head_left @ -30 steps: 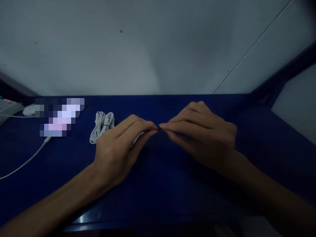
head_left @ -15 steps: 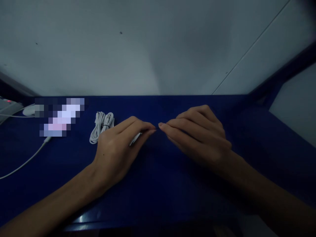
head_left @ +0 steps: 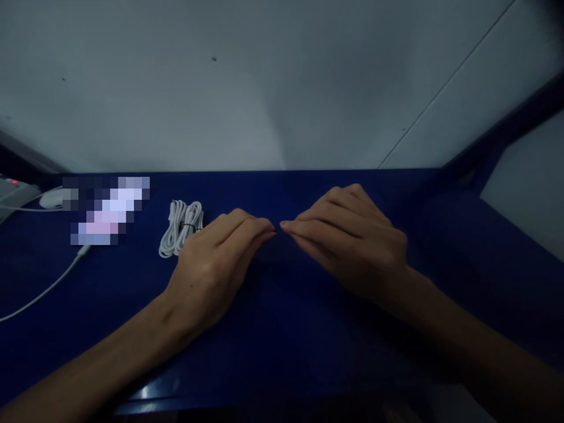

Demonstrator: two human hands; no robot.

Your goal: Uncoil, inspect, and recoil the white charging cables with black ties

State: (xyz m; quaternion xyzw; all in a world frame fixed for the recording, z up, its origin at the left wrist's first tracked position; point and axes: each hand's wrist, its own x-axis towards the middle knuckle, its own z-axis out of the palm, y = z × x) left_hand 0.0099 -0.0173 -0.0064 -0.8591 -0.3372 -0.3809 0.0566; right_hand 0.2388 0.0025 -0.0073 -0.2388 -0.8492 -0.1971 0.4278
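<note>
Over the middle of the blue table (head_left: 282, 329), my left hand (head_left: 220, 252) is closed in a pinch, thumb pressed to fingertips. A tiny dark bit shows at its tips, too small to name. My right hand (head_left: 356, 235) faces it, also pinched; whatever its fingers hold is hidden. Only a narrow gap separates the two sets of fingertips. Just behind my left hand lies a coiled white cable (head_left: 178, 226), bound by a thin black tie, its right side partly covered by the hand.
At the left lies a bright, pixelated flat object (head_left: 118, 205) with a white cord (head_left: 53, 288) leading off it. A white power strip (head_left: 17, 191) with a red light sits at the far left edge. A pale wall (head_left: 264, 88) rises behind the table.
My right hand has turned slightly, with its fingers drawn closer together. My left hand has rotated a little, and the pale piece seen between its thumb and fingers is now hidden.
</note>
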